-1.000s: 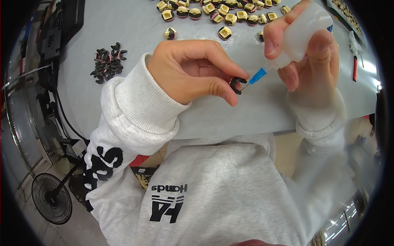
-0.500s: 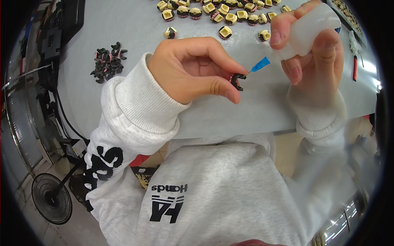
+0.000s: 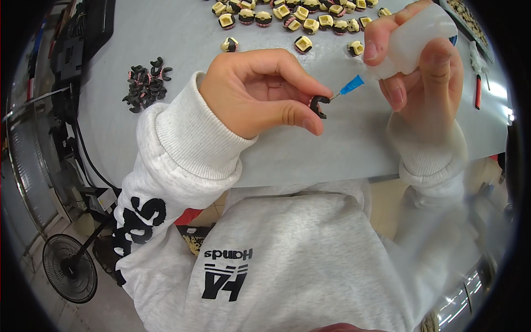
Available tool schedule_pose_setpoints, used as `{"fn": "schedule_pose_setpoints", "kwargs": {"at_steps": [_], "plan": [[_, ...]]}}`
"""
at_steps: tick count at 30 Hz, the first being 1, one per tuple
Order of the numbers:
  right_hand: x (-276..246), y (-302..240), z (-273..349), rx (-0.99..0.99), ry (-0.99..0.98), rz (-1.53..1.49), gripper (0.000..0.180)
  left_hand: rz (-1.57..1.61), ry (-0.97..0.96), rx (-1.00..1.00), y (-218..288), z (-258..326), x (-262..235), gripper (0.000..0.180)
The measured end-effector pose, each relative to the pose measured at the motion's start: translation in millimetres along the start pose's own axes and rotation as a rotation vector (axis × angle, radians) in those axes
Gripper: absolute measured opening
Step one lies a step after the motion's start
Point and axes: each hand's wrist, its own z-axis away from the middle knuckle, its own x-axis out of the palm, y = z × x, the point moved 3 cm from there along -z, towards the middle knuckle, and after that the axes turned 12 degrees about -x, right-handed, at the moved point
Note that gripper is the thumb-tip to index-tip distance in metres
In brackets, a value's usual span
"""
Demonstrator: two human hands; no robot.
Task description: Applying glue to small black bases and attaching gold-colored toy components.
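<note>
Between the thumb and forefinger of my left hand is a small black C-shaped part, its open side turned to the right. My right hand is wrapped round a whitish squeeze bottle, tipped down to the left. A blue needle tip points from the bottle toward the black part, and its thin metal end meets or nearly touches the part's upper end. Whether any liquid comes out is too small to see.
Several cream-and-black pieces lie at the table's far side, with a few set nearer. A pile of black C-shaped parts is on the left. At right lie a red-handled tool and a tray of small bits. A black fan stands lower left.
The black part has turned slightly in my left fingers. The bottle and needle tip have shifted a little to the left and up.
</note>
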Motion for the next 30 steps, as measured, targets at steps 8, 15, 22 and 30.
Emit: {"fn": "schedule_pose_setpoints", "kwargs": {"at_steps": [8, 15, 22, 30], "plan": [[-2, 4, -8, -0.138, -0.103, -0.127, 0.046, -0.005, -0.001, 0.002, -1, 0, -1, 0.022], [-6, 7, -15, -0.255, -0.189, -0.23, 0.044, 0.011, 0.0, -0.016, -2, 0, -2, 0.022], [-14, 11, -27, -0.382, -0.281, -0.331, 0.042, -0.031, 0.017, -0.001, -3, -1, -3, 0.021], [-46, 5, -44, -0.392, -0.135, -0.469, 0.033, -0.016, 0.06, -0.067, -6, -3, -10, 0.019]]}}
